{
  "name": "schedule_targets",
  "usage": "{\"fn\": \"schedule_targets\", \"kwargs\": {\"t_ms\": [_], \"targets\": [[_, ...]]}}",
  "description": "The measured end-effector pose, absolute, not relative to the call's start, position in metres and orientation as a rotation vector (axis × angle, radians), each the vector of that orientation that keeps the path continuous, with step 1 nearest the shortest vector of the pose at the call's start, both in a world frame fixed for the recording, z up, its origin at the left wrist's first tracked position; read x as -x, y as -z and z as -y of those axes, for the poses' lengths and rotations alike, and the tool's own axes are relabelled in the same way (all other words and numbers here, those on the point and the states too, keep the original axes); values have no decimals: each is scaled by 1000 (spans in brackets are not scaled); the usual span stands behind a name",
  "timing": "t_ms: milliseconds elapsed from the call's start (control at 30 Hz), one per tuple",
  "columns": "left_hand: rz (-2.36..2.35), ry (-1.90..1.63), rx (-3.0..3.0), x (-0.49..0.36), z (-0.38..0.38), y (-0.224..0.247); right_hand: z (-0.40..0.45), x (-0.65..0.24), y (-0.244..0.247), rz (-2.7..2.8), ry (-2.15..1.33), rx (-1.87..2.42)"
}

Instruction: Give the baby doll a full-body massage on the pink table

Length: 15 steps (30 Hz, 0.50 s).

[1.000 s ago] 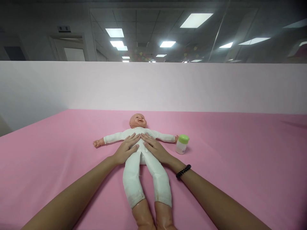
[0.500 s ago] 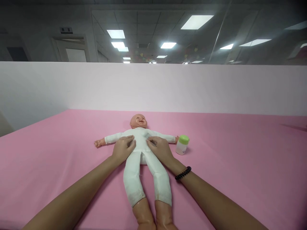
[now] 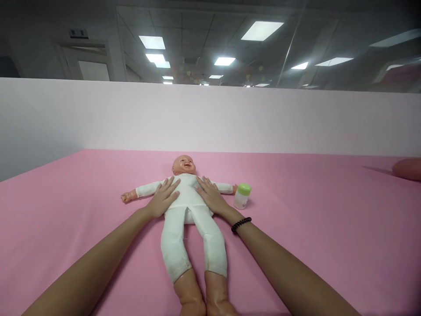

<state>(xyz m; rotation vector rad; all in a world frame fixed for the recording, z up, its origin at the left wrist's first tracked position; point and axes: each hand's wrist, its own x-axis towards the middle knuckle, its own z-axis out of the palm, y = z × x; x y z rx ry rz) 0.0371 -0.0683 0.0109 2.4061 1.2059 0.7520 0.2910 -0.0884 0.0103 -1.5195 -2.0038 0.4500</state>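
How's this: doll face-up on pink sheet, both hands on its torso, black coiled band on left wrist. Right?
Wrong wrist: head view shows the black coiled band on the right wrist. The doll is face-up on the pink sheet, left hand and right hand on its torso.

A green-lidded bottle (image 3: 241, 200) stands on the pink sheet (image 3: 312, 219); above the white partition (image 3: 210, 118) show a door (image 3: 72, 63) and lit ceiling panels (image 3: 262, 31).

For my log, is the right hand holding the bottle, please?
No, the right hand rests on the doll, apart from the bottle.
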Motion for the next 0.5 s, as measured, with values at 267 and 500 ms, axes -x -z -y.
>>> {"fn": "schedule_targets", "kwargs": {"t_ms": [267,500], "targets": [[-1578,-444,-2716,14,42,-5,88,-329,-10,1984,-61,1969],[-1907,-319,-2655,59,41,-28,87,-347,-16,1735,-23,2095]]}}
